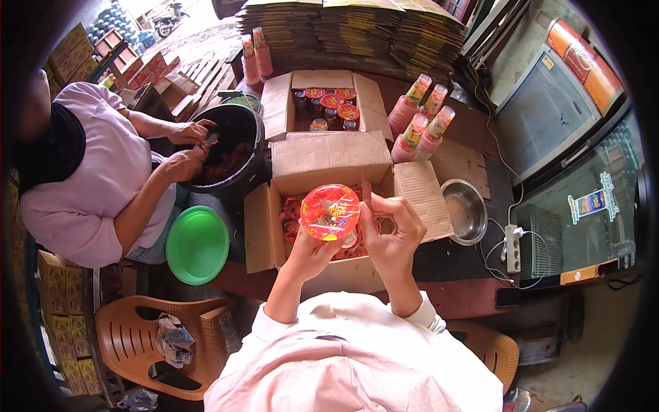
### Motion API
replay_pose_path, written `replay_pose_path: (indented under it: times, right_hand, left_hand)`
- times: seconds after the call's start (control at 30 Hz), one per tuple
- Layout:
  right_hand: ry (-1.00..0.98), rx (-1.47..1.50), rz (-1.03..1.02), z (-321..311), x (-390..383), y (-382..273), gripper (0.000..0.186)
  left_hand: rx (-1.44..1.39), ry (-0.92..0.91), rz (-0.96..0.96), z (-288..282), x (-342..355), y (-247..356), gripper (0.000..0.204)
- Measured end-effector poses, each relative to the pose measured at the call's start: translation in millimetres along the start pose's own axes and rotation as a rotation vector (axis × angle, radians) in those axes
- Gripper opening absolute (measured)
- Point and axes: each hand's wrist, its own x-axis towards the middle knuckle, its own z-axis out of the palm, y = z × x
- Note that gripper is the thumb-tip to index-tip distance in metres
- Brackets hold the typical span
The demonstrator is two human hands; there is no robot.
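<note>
My left hand grips a sealed cup from below, its round red printed film lid turned up toward me. Close beside the lid, my right hand pinches a thin, flat, dark reddish-brown strip between thumb and fingers; whether it is a blade or something else cannot be made out. The cup's body is mostly hidden behind the lid and my fingers. Both hands are above an open cardboard box holding crumpled red film pieces.
Beyond stands another carton with red-lidded cups. Stacked empty cups and a steel bowl are at the right. At the left are a green basin and a black bucket, where another person's hands work.
</note>
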Motion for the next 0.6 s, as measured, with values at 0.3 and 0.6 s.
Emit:
replay_pose_path:
  times: [0.3, 0.6]
  right_hand:
    - [-0.053, 0.007, -0.006, -1, -4, -8, 0.021]
    - [-0.023, -0.023, -0.039, 4, -1, -1, 0.022]
  left_hand:
    - [0.118, -0.042, 0.097, -7, 2, -2, 0.029]
    - [0.269, -0.024, 0.108, -8, 3, 0, 0.027]
